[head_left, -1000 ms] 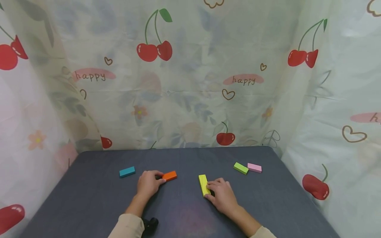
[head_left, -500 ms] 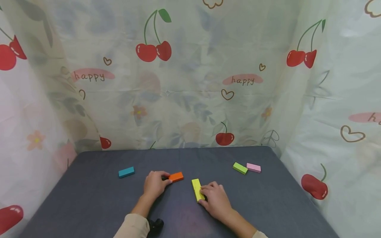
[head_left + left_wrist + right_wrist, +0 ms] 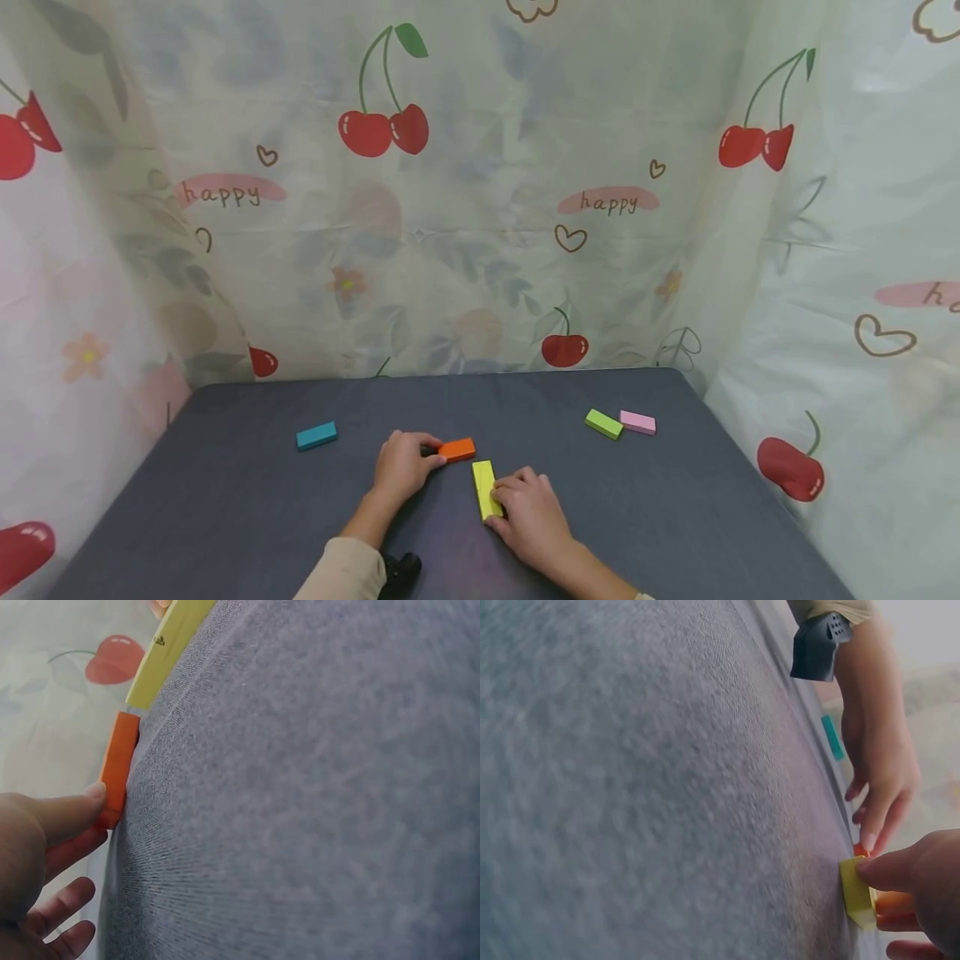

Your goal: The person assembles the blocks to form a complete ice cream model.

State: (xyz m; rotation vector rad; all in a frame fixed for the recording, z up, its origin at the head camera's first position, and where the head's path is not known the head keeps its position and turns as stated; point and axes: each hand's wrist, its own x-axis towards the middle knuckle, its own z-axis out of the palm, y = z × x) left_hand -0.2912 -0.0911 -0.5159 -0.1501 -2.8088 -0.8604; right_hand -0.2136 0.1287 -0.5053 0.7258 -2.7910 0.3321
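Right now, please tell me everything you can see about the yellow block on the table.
The yellow block is a flat, long rectangular bar with a plain matte surface; it looks like painted wood. It lies flat on the dark grey table, its long side pointing away from the person. The right hand touches its right side near the close end. Its far end sits close to the orange block, which the left hand holds; whether they touch is unclear.

From my remote station, the setting looked like a makeshift recording booth rather than a lived-in room. A thin curtain (image 3: 480, 208) printed with cherries, hearts and the word "happy" closed off three sides of a dark grey table (image 3: 225, 500). Small coloured blocks (image 3: 619, 422) lay scattered on the cloth-like tabletop, and a black camera unit (image 3: 819, 645) was strapped to a wrist.
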